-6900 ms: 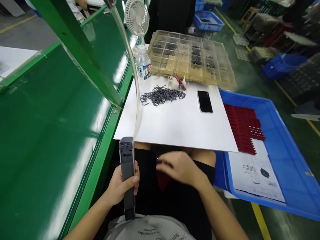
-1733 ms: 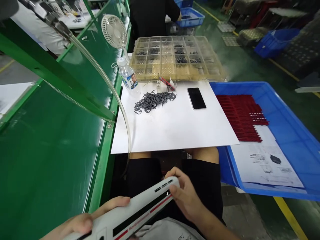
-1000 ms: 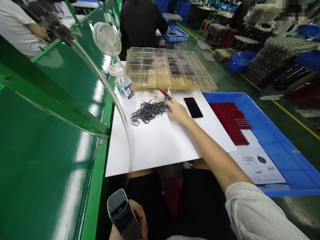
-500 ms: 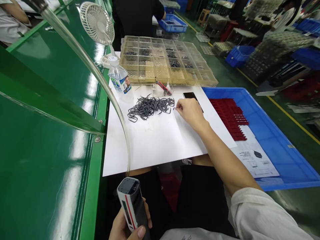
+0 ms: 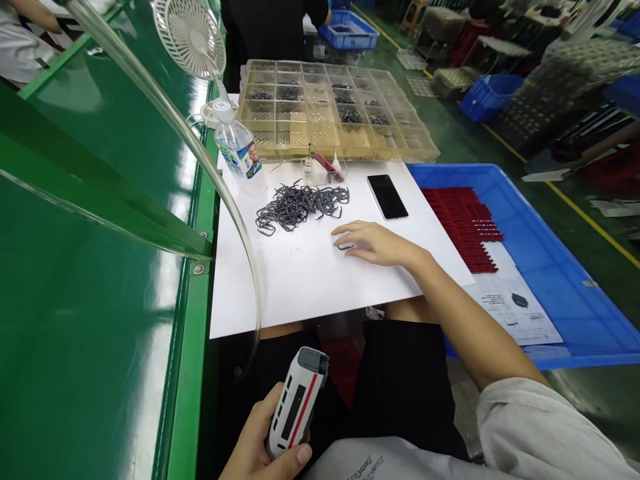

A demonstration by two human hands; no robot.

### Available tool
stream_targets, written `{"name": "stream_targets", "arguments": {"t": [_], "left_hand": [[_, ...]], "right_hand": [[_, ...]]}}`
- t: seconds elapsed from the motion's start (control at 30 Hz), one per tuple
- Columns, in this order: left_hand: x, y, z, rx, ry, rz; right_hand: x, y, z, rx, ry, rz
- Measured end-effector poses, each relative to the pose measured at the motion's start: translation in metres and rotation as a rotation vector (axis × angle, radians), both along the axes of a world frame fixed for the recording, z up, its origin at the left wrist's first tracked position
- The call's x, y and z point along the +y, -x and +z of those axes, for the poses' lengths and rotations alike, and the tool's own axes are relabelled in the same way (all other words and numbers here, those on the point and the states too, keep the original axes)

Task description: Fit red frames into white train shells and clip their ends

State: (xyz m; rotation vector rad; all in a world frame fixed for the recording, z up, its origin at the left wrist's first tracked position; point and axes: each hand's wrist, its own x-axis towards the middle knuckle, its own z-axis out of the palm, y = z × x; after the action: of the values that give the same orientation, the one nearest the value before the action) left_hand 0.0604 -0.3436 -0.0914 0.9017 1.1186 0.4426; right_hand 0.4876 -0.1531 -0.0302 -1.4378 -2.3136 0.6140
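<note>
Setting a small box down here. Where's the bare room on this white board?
Bare white board lies below the dark wire clips, left of your right hand, to the front edge. The far edge is crowded: bottle, phone and compartment tray.

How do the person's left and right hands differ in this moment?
The left hand is low at the lap, wrapped around a white handheld device, while the right hand is up on a white board, open and palm down. The left hand grips the device, while the right hand shows nothing held, its fingers beside a single dark wire clip. Both hands are bare.
</note>
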Motion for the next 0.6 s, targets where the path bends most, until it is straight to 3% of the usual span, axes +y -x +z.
{"name": "stream_targets", "arguments": {"t": [0.1,0.3,0.43,0.53,0.6], "left_hand": [[0.0,-0.001,-0.004,-0.006,-0.052,0.014],[-0.001,-0.006,-0.004,0.018,-0.118,0.036],[0.011,-0.016,0.01,0.111,-0.287,-0.139],[0.021,-0.024,0.021,0.083,-0.437,-0.297],[0.022,-0.03,0.025,0.023,-0.454,-0.346]], "right_hand": [[-0.003,-0.005,-0.016,0.011,-0.002,-0.033],[-0.039,0.013,-0.032,0.211,-0.152,-0.294],[-0.083,0.049,-0.018,0.655,-0.091,-0.405],[-0.121,0.086,0.005,0.908,0.028,-0.234],[-0.141,0.104,0.02,0.921,0.052,-0.122]]}}
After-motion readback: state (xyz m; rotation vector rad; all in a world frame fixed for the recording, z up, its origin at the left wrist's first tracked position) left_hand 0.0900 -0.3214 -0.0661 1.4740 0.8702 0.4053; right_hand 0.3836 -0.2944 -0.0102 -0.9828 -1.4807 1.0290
